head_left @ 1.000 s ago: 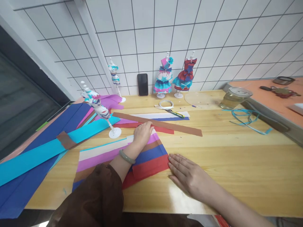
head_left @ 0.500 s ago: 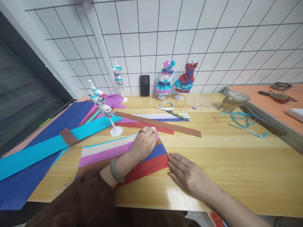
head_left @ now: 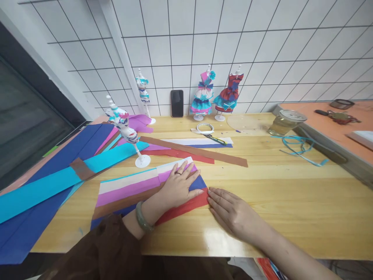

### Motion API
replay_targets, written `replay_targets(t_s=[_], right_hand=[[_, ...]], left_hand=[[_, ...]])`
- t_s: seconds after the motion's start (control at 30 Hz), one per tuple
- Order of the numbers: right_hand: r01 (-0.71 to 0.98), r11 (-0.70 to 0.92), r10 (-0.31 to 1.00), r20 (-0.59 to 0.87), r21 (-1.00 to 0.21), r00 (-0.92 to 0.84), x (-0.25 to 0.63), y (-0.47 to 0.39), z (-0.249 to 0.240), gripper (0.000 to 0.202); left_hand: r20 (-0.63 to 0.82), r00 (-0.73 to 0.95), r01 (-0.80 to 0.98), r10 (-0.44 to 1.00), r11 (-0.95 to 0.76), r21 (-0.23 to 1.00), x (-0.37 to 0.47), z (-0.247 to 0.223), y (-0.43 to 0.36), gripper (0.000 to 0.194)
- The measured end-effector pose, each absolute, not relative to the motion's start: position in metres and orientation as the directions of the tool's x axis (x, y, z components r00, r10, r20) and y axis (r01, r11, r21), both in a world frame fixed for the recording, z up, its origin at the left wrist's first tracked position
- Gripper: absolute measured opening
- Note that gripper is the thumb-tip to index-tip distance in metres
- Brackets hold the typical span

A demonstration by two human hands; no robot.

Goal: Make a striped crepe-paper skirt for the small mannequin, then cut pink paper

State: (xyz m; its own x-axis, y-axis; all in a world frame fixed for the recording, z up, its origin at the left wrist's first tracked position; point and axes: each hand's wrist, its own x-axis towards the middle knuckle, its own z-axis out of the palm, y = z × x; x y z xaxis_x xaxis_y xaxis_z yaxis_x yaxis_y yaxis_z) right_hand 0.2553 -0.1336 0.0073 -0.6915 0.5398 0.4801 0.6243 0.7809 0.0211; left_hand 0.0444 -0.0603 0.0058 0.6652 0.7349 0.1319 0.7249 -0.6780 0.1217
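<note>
My left hand [head_left: 179, 185], with a ring and a green bangle, lies flat and spread on layered paper strips [head_left: 128, 188] in blue, white, purple, brown, dark blue and red. The fingertips reach near the strips' upper right edge. My right hand [head_left: 229, 209] rests on the wooden table [head_left: 291, 217] with its fingers together and stretched out. Its fingertips touch the right edge of the red strip [head_left: 186, 206]. Neither hand grips anything.
A leaning white mannequin [head_left: 125, 128] stands behind the strips. Beyond lie loose strips [head_left: 227, 155], a cutter [head_left: 216, 140] and a tape roll [head_left: 204, 128]. Dressed mannequins [head_left: 202, 95] and a phone [head_left: 177, 103] are at the wall. A cup [head_left: 287, 123] stands right.
My left hand has opened from a bunched shape and spread flat on the strips, its fingertips slightly lower. My right hand has stayed nearly in place. The view has shifted a little.
</note>
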Motion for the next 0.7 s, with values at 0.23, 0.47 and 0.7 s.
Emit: replay_targets(t_s=[0.23,0.47,0.7], right_hand=[[0.609,0.792,0.557,0.449,-0.034,-0.699,0.257,-0.129,0.015,0.025],[0.644,0.698,0.716,0.302,-0.314,-0.629,0.263,-0.082,0.032,0.04],[0.599,0.659,0.748,0.312,-0.456,-0.585,0.238,-0.023,0.012,0.052]], left_hand=[[0.171,0.647,0.731,0.743,-0.668,0.14,0.045,0.003,-0.062,0.063],[0.162,0.649,0.726,0.744,-0.668,0.161,0.044,0.005,-0.064,0.063],[0.162,0.637,0.737,0.754,-0.657,0.161,0.044,0.008,-0.067,0.066]])
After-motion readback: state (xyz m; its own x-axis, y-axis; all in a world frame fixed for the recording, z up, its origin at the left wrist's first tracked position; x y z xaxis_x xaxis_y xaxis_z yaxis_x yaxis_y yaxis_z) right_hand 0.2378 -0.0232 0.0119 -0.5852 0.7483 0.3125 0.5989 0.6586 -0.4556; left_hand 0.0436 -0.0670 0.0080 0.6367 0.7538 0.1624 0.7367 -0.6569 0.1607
